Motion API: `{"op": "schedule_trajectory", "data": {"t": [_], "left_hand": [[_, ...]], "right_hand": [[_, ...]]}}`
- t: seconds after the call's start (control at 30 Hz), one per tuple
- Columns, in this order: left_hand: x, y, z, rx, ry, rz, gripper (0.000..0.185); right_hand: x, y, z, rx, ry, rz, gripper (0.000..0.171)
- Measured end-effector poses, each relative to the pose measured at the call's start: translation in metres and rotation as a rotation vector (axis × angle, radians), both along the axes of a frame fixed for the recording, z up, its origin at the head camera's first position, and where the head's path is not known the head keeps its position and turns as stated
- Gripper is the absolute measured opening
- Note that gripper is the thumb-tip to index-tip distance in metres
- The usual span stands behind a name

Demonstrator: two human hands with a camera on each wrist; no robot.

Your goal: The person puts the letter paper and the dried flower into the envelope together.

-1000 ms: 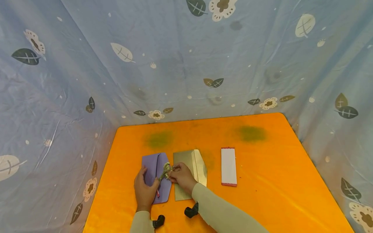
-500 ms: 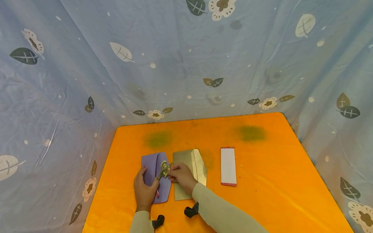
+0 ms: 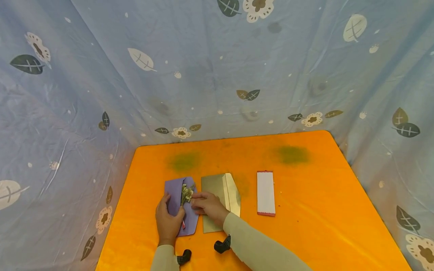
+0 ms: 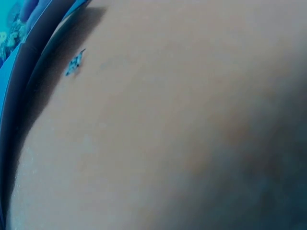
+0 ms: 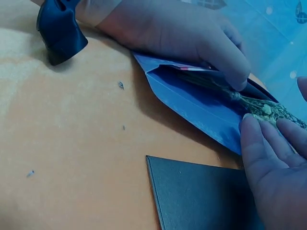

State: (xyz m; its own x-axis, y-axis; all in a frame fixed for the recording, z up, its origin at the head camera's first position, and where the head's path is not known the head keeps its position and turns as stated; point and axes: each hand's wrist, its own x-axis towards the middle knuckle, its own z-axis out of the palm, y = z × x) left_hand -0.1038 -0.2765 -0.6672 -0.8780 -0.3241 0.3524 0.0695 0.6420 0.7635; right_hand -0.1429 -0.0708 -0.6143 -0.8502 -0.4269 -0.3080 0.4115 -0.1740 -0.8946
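In the head view my left hand (image 3: 168,220) grips the purple envelope (image 3: 174,192) at its left side, thumb at the mouth. From the right wrist view the envelope (image 5: 192,103) gapes, and stems of a small bunch of dried flowers (image 5: 235,96) lie in its opening beside the left thumb. Pale yellow blossoms of the bunch (image 3: 186,193) overlap the flap. My right hand (image 3: 211,207) holds the blossom end with its fingertips; its fingers (image 5: 254,139) sit right against the flowers. The left wrist view shows mostly blurred tabletop.
A gold envelope (image 3: 214,184) with its flap out lies under the right forearm's side. Farther right is a white, red-edged narrow box (image 3: 266,194). A small red-and-white piece (image 3: 183,224) shows at the purple envelope. Patterned cloth (image 3: 217,75) walls the orange table (image 3: 322,195).
The dried flowers have swung left and closer to the purple envelope's mouth, now more upright. My right hand has followed leftward a little; the left hand stays put.
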Motion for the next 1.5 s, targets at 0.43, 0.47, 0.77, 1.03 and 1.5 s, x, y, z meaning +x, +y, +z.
{"op": "schedule_trajectory", "data": {"t": [0.43, 0.47, 0.77, 1.03, 1.5], "left_hand": [[0.002, 0.001, 0.005, 0.015, -0.048, 0.004, 0.072], [0.002, 0.001, 0.005, 0.017, -0.053, 0.004, 0.072], [0.002, 0.0, 0.004, 0.012, -0.031, -0.005, 0.071], [0.002, 0.001, 0.006, 0.02, -0.032, -0.002, 0.071], [0.0, 0.0, 0.003, 0.005, 0.024, -0.016, 0.072]], "right_hand": [[0.002, -0.006, 0.007, 0.019, 0.062, -0.04, 0.054], [0.002, -0.006, 0.006, 0.013, 0.065, -0.019, 0.056], [0.001, -0.013, 0.008, -0.046, 0.016, 0.103, 0.068], [-0.001, -0.014, 0.01, -0.034, 0.006, 0.045, 0.063], [-0.007, -0.019, 0.01, -0.139, -0.006, 0.097, 0.068]]}}
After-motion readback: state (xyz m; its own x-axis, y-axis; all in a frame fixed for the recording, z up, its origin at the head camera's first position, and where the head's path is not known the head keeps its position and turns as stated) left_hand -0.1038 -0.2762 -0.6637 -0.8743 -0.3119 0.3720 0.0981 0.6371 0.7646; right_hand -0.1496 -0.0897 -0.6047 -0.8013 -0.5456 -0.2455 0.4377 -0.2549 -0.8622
